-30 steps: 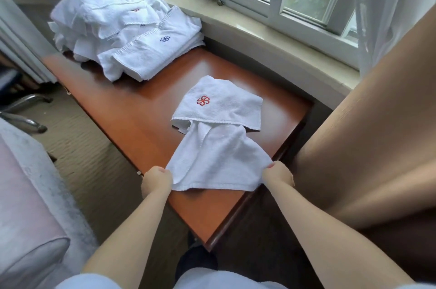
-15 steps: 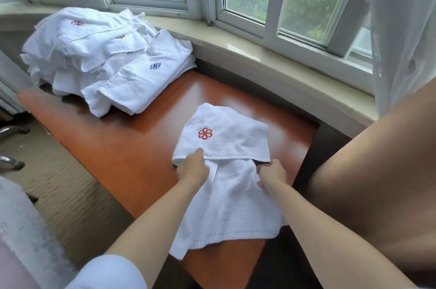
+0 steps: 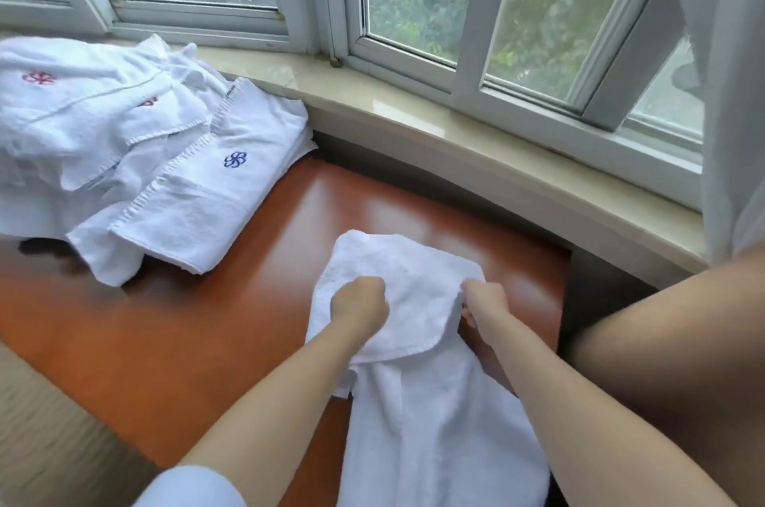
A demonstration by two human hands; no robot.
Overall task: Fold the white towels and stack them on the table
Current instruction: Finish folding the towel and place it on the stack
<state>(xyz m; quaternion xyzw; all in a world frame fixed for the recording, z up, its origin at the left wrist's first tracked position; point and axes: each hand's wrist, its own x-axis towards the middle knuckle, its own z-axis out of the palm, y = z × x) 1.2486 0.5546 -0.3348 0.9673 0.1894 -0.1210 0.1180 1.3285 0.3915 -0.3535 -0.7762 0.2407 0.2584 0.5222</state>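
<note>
While folded over, towel (image 3: 418, 299) edge in both hands' fingers (image 3: 364, 291).

Left hand (image 3: 359, 305): reaching forward, fingers curling into fist, gripping white towel (image 3: 414, 299), knuckles facing up. Left forearm: bare, extending from lower left, white sleeve (image 3: 190, 486) showing at upper arm. Right hand (image 3: 484, 301): lying level with left, a little apart, fingers curling and pinching towel edge, fingertips hiding beneath fabric. Right forearm: bare, extending from lower right.
</note>
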